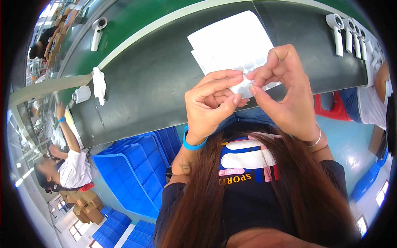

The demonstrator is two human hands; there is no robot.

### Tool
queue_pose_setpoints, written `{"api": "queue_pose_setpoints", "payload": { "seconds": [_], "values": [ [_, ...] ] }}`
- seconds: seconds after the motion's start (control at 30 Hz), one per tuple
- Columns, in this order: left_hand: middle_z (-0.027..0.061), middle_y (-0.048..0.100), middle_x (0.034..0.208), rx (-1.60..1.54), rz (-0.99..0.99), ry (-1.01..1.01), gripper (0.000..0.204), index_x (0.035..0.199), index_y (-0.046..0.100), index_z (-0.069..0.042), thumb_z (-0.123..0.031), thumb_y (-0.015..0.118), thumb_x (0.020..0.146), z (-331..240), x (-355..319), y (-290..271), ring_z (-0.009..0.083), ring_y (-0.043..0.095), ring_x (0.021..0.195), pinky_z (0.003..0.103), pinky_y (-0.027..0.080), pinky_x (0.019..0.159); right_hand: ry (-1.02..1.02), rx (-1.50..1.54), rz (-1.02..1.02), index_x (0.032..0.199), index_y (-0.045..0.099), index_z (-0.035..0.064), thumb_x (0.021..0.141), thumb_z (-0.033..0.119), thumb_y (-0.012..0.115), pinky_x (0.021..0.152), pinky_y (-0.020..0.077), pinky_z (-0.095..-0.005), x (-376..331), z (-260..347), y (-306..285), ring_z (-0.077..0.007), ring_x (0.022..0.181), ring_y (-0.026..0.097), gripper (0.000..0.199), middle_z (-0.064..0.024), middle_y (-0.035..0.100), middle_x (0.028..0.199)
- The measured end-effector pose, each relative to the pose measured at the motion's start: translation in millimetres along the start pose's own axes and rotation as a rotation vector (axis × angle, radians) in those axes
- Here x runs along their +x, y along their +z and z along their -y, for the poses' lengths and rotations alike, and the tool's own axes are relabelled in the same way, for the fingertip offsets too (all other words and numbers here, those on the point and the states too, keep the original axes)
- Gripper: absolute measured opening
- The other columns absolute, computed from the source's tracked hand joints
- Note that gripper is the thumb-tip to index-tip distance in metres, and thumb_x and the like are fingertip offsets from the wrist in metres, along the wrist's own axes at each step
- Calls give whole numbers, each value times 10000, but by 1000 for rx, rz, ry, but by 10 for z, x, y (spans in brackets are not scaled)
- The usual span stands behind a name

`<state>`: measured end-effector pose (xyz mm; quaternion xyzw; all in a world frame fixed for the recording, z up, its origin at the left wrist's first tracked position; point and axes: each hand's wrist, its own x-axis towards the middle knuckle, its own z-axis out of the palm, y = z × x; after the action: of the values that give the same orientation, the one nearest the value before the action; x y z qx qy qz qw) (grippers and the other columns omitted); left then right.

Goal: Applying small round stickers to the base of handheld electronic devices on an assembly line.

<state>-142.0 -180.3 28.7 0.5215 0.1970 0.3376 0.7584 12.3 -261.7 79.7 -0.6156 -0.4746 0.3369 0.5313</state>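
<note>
My left hand (213, 99) is closed, its thumb and fingers gripping a small white piece (239, 88) that looks like thin paper or sticker backing. From the other side, the thumb and forefinger of my right hand (285, 89) pinch at the edge of this same piece. The fingertips of both hands nearly meet, and they partly hide what lies between them. Just beyond, white sheets (229, 37) lie overlapping on the dark bench. Pale grey round shapes, like stickers, show on their near part beside my fingers.
The dark work surface (144, 82) borders a green belt (128, 25). A white handheld fan (96, 35) lies at far left, and several more (337, 35) at right. Blue crates (128, 169) stand below left, a red stool (331, 109) at right. Co-workers sit on both sides.
</note>
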Motion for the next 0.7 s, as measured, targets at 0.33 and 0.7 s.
{"api": "queue_pose_setpoints", "payload": {
  "seconds": [0.33,0.7],
  "values": [
    [187,557,1175,31,14,21,286,1056,633,83,129,598,776,21,6,15,226,659,903,307,595,764,-48,-202,-83,998,383,75,738,-37,622,749,394,-268,-43,10,15,-145,785,612,371,-23,579,678],
    [210,582,1146,36,-47,60,271,1069,623,90,110,565,805,-108,-1,-302,234,682,798,306,585,713,-318,-657,-120,1158,485,42,717,38,719,728,436,-309,316,-167,-65,-195,853,585,499,-114,556,1132]
  ]
}}
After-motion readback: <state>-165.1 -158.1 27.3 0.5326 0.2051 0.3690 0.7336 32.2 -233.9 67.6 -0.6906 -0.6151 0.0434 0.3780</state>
